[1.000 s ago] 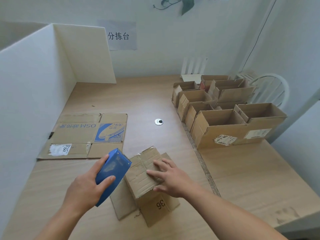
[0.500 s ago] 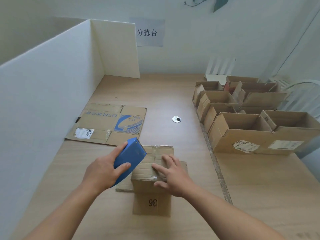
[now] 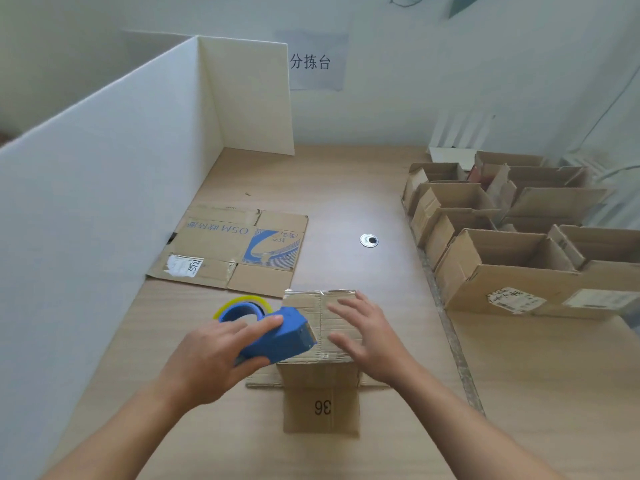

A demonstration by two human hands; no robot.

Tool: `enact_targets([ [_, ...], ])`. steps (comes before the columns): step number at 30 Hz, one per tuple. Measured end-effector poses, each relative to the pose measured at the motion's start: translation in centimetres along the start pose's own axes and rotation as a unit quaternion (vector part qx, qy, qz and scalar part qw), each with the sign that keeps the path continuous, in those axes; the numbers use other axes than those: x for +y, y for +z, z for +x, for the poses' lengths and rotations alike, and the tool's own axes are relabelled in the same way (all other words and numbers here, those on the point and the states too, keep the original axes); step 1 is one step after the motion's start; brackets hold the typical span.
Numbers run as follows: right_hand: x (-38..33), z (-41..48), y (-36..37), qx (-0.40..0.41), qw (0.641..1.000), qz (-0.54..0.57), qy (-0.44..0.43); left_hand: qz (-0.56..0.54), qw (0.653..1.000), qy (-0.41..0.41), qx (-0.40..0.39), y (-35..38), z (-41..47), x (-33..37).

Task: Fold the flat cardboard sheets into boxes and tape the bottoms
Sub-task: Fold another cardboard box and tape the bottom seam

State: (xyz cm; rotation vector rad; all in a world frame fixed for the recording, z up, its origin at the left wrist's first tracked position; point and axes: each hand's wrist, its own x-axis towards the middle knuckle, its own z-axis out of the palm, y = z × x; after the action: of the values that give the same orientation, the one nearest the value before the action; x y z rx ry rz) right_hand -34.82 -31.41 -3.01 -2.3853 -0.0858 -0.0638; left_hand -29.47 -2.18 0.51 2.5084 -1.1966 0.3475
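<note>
A small brown cardboard box (image 3: 320, 327) sits upside down, centred before the person. The left hand (image 3: 211, 355) grips a blue tape dispenser (image 3: 277, 336) at the bottom seam, which runs away from the person; the right hand (image 3: 369, 336) rests spread flat on the flaps.

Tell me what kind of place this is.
Probably a packing or sorting station in a small workroom. A wall sign reads 分拣台, sorting table; open cardboard boxes stand in rows on the right of the wooden table; the left hand holds a blue tape dispenser over an upturned box.
</note>
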Motion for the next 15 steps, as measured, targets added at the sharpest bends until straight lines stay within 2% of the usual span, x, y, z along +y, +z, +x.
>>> enact_targets([
  [2,-1.3,0.3,-0.9,0.023,0.998,0.061,-0.008,0.012,0.998,0.064,0.011,-0.3,0.0,-0.3],
  [5,-3.1,0.4,-1.6,-0.028,0.995,0.086,-0.036,0.031,0.992,0.116,0.028,-0.6,-0.2,-0.4],
  [10,-4.1,0.3,-1.7,-0.087,0.989,0.112,-0.046,0.043,0.987,0.154,0.027,-1.3,-0.1,-0.4],
  [15,-4.3,-0.2,-2.2,-0.1,0.983,0.152,-0.039,0.044,0.984,0.168,0.026,-1.8,-0.2,0.1],
])
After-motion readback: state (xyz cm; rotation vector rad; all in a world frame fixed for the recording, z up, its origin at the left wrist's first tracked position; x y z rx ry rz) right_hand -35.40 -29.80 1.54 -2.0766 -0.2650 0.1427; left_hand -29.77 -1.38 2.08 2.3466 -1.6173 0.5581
